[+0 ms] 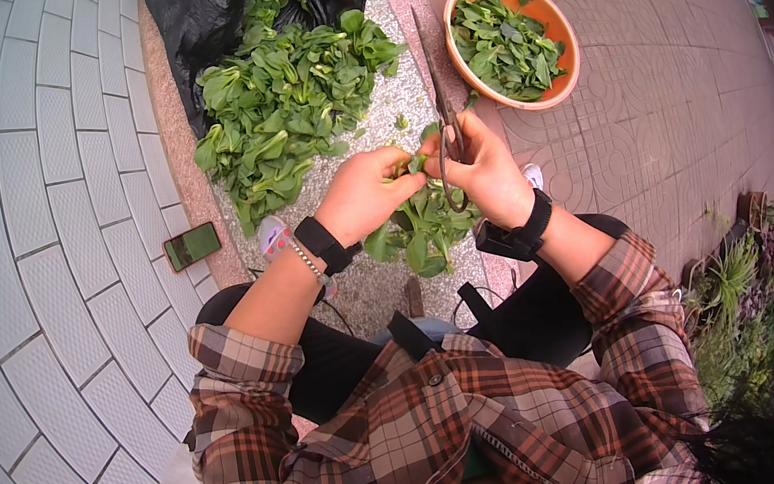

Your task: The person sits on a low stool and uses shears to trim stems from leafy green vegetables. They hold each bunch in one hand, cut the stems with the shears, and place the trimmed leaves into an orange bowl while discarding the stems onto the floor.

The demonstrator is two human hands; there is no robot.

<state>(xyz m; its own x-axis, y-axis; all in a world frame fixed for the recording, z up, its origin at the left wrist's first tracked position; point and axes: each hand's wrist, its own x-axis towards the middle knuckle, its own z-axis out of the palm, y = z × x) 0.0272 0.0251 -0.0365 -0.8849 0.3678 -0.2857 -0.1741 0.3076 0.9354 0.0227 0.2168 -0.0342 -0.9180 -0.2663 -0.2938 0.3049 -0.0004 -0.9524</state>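
Between my knees, my left hand [371,187] pinches a small leafy green sprig [413,164] between thumb and fingers. My right hand [478,167] has a pair of dark metal scissors [440,93] hooked in it, blades pointing away from me. Its fingertips also meet at the sprig, close to my left fingertips. Below both hands lies a small pile of leafy greens [423,232] on the speckled stone paving [382,284]. A larger heap of leafy greens [296,97] spreads ahead on the left, spilling from a black plastic bag [194,29].
An orange plastic bowl [568,53] holding loose green leaves stands ahead on the right, on patterned paving tiles [660,47]. A phone [193,247] lies at the left beside pale wall-like tiles [62,202]. Potted plants [736,285] grow at the far right. My shoe [273,236] shows near the heap.
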